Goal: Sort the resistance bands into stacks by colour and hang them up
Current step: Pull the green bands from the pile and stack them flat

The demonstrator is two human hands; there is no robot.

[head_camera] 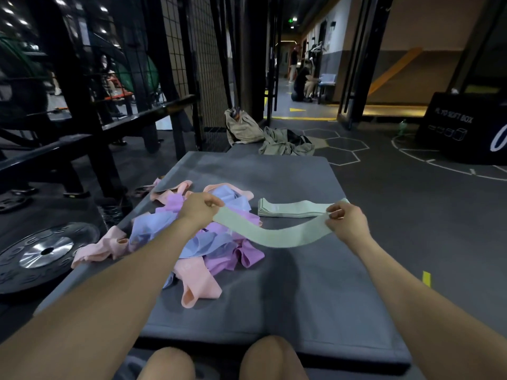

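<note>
Sagging green band (pixel 277 235) above mat

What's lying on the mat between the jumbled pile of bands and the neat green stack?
Only bare grey mat separates pile and green stack, in the head view.

This is a gym. A black weight plate (pixel 41 253) with a steel hub lies on the dark rubber floor (pixel 411 215), which is marked with white hexagons and curved lines. A black steel rack (pixel 82 127) and wire mesh panel (pixel 189 64) stand at left. A grey exercise mat (pixel 274 297) covers the floor, and a black plyo soft box (pixel 463 127) sits at right.
</note>
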